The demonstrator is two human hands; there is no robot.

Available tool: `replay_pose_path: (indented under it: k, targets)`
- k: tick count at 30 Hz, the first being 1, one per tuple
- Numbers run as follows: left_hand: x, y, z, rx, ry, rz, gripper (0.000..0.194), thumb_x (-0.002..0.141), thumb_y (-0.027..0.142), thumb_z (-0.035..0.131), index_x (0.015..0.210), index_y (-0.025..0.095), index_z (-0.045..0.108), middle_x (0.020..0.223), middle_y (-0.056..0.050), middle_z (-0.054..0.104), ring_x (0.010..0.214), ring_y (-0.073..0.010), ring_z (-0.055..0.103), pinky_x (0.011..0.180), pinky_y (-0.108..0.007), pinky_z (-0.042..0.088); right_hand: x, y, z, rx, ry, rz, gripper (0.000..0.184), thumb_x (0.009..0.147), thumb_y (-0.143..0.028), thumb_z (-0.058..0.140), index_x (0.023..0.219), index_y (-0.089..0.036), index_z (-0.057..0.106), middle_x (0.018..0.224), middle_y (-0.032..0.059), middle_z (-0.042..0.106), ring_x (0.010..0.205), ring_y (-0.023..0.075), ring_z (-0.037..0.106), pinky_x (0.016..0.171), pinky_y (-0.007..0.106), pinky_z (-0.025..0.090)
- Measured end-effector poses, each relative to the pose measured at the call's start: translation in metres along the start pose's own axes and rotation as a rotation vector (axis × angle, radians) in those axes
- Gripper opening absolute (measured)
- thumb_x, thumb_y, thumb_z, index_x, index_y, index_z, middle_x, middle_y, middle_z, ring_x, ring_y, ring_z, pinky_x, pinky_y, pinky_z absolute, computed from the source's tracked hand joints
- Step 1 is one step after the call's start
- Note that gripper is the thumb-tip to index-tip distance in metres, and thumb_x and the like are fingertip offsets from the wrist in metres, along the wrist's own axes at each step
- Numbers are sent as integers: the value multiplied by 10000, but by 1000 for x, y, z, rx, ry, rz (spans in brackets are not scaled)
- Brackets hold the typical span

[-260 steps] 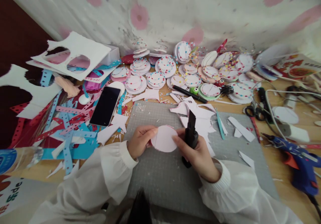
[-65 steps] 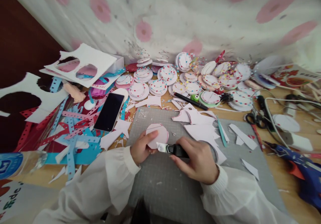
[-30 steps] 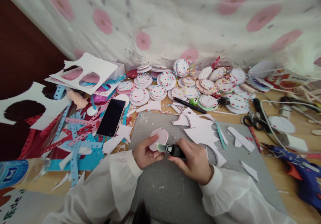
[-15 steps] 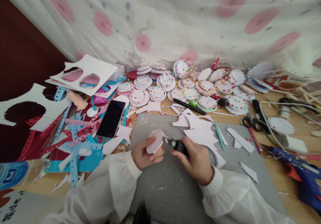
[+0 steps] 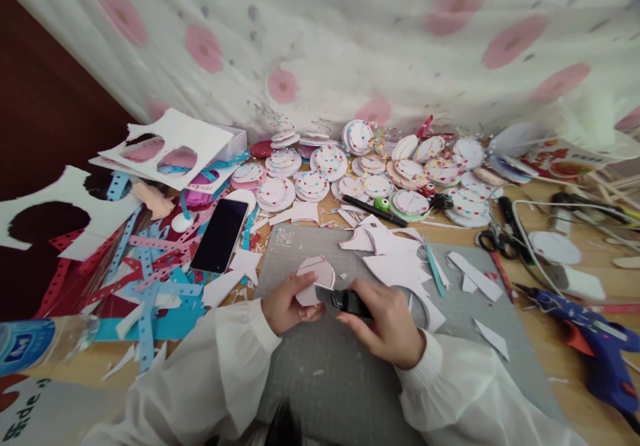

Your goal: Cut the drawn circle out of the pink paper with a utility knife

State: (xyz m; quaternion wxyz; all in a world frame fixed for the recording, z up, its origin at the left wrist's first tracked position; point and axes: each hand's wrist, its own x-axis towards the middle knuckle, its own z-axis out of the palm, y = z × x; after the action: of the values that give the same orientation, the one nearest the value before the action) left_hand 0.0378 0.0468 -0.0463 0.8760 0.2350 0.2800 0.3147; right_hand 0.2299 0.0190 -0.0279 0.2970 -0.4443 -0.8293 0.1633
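My left hand [image 5: 290, 303] is closed on a small white foam-board disc [image 5: 315, 276], thumb on its face and fingers underneath. The disc's edge is partly rounded and partly angular. My right hand [image 5: 387, 319] grips a black utility knife [image 5: 353, 303], its blade [image 5: 325, 294] lying against the disc's lower right edge. Both hands are above a grey cutting mat [image 5: 345, 386]. White board offcuts [image 5: 395, 263] lie on the mat behind my right hand, beside a light-blue strip-like tool [image 5: 437, 269].
Several decorated white discs [image 5: 327, 161] line the back. On the left lie a phone [image 5: 220, 236], coloured strips [image 5: 145, 279] and a plastic bottle [image 5: 45, 343]. To the right are scissors [image 5: 500, 243], a blue glue gun [image 5: 595, 346] and a white cable [image 5: 517, 226].
The disc has turned so its face shows more fully. The knife has shifted slightly left and down, its blade now overlapping the disc's lower right edge. A small scrap shows on the mat beside the disc.
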Motion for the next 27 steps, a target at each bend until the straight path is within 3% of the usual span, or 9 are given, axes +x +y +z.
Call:
replay_pose_path:
  k: [5, 8, 12, 27]
  targets:
    - [-2, 2, 1, 25, 69, -97, 490, 659, 545, 739, 495, 123, 552, 397, 2, 439, 408, -90, 380, 455, -241, 235, -1, 1, 5, -76, -25, -25, 412, 961, -526, 377, 772, -185, 511, 622, 4, 571, 517, 126, 530, 497, 252, 277]
    - [-2, 3, 0, 22, 72, -91, 506, 723, 526, 687, 458, 119, 544, 413, -14, 437, 433, -97, 395, 485, -250, 252, -2, 2, 7, -88, -3, -25, 415, 967, -525, 362, 793, -180, 512, 623, 5, 576, 518, 129, 543, 498, 255, 278]
    - [-1, 3, 0, 11, 18, -45, 516, 786, 491, 622, 436, 121, 543, 409, -7, 392, 409, -87, 349, 475, -244, 243, -2, 2, 7, -117, 15, -5, 411, 967, -527, 364, 807, -179, 513, 622, 4, 583, 519, 134, 560, 496, 260, 272]
    - [-5, 5, 0, 46, -136, -123, 495, 709, 533, 647, 413, 145, 564, 351, 2, 320, 379, -94, 270, 449, -274, 173, -1, 3, 7, -92, 19, -34, 439, 974, -537, 324, 785, -182, 499, 624, 2, 565, 518, 125, 541, 499, 259, 282]
